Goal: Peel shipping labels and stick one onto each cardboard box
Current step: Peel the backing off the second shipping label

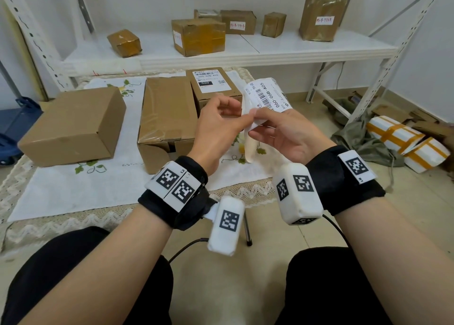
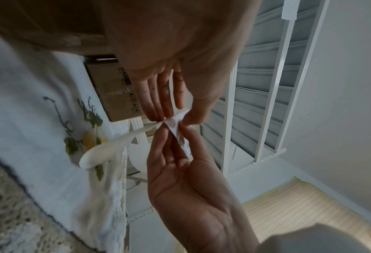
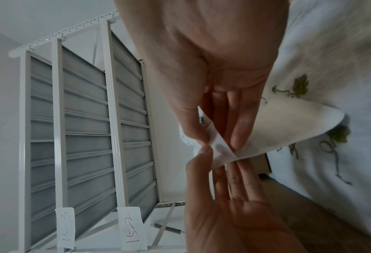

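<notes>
So far one box (image 1: 216, 85) at the table's far edge has its label on; the two plain boxes (image 1: 73, 125) near the left edge still need theirs. Both the left hand (image 1: 216, 125) and right hand (image 1: 287, 133) pinch a label (image 1: 266, 96) mid-air, peeling its backing.

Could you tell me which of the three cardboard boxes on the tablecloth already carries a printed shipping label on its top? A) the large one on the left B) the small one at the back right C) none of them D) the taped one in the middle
B: the small back-right box shows a white barcode label on top, while the left box and middle box show bare tops.
</notes>
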The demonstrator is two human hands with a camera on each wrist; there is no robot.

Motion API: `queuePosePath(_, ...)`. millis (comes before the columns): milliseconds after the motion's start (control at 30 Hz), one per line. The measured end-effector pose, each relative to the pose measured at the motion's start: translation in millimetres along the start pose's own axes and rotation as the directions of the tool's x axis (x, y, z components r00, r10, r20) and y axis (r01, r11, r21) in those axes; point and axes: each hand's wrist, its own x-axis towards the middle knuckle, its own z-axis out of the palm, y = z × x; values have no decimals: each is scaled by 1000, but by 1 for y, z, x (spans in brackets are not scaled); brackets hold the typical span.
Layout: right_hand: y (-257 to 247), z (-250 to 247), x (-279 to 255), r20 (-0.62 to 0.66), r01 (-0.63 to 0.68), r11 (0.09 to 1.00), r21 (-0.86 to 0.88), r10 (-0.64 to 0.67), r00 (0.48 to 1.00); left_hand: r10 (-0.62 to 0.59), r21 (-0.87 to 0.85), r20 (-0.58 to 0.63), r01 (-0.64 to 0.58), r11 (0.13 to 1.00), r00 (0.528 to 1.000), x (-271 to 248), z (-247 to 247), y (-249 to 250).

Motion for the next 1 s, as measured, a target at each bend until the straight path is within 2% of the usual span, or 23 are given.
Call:
queuePosePath(433,-3,2,-3,-88,-25,998,60,30,996,-18,69,-61,22,997,998,8,-1,-5)
queuePosePath(600,-2,3,-3,-60,-33,999,17,34,998,-9,74,-65,13,997,998,5,0,-3)
queuePosePath(733,-1,5,-5,20,-37,997,-68,39,999,3,64,-54,0,998,999,4,0,-1)
queuePosePath(1000,2,3,-2,-35,-37,999,-16,36,999,28,63,-55,-25,998,998,1,-1,0)
